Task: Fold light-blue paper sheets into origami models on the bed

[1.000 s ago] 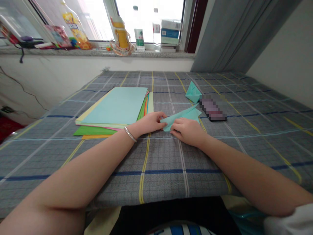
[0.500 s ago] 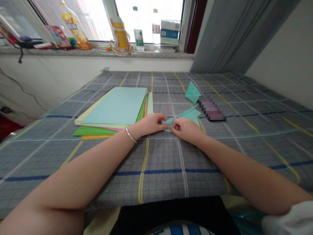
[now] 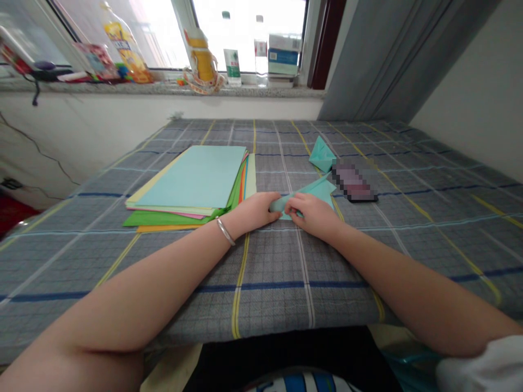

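A folded sheet of turquoise paper [image 3: 318,189] lies on the checked tablecloth in front of me, its pointed end toward the upper right. My left hand [image 3: 261,209] pinches the paper's left end between thumb and fingers; a silver bangle sits on that wrist. Close beside it, my right hand [image 3: 309,212] has its fingers curled on the near part of the same paper, covering some of it. Beyond the hands stands a finished-looking turquoise folded paper shape [image 3: 322,154].
To the left is a stack of coloured paper [image 3: 192,177], light blue on top. A phone [image 3: 354,182], partly blurred out, rests at the right. Bottles, including a yellow one [image 3: 203,60], and boxes [image 3: 283,57] line the windowsill. A grey curtain [image 3: 379,54] hangs at the right.
My left hand has shifted slightly, and its fingers now sit at the paper's left end. My right fingers have loosened a little. The paper's left part looks more raised and curved.
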{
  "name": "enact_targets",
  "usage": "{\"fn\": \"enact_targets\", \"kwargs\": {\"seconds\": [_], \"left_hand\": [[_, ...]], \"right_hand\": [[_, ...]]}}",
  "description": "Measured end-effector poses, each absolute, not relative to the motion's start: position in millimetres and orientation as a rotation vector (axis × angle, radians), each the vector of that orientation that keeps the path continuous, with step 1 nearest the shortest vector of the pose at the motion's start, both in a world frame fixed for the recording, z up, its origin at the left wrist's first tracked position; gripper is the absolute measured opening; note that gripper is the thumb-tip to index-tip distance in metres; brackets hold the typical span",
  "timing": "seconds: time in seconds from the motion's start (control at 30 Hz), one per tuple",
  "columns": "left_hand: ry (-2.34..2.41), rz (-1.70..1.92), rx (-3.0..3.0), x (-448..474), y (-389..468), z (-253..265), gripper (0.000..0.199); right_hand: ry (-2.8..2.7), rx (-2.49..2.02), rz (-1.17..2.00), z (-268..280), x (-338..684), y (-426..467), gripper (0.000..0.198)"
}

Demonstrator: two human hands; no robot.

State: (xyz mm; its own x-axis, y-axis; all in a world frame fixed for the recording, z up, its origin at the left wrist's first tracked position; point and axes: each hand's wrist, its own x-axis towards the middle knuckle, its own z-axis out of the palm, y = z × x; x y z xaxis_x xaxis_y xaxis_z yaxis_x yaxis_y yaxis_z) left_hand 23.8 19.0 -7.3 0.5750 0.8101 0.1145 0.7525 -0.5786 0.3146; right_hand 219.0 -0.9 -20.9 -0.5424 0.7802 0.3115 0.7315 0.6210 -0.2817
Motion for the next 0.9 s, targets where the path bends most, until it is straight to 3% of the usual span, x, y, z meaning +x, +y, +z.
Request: {"fn": "enact_targets", "kwargs": {"seconds": [0.3,0.4,0.6,0.9], "left_hand": [[1.030,0.584,2.608,16.6,13.5,-12.9,0.045],[0.939,0.594,2.698,11.1,14.6,-10.2,0.043],[0.732,0.466,2.899,2.1,20.6,-7.9,0.020],[0.654,0.310,3.042,1.3,20.2,-1.3,0.024]], "right_hand": [[-2.644,-0.898,-0.004,-18.4,229.8,2.3,0.028],[-2.657,-0.899,-0.010,-18.3,232.0,2.6,0.029],[-2.664,-0.856,-0.026,-20.5,234.7,3.9,0.030],[-2.694,-0.853,-0.084,-16.4,235.7,1.7,0.029]]}}
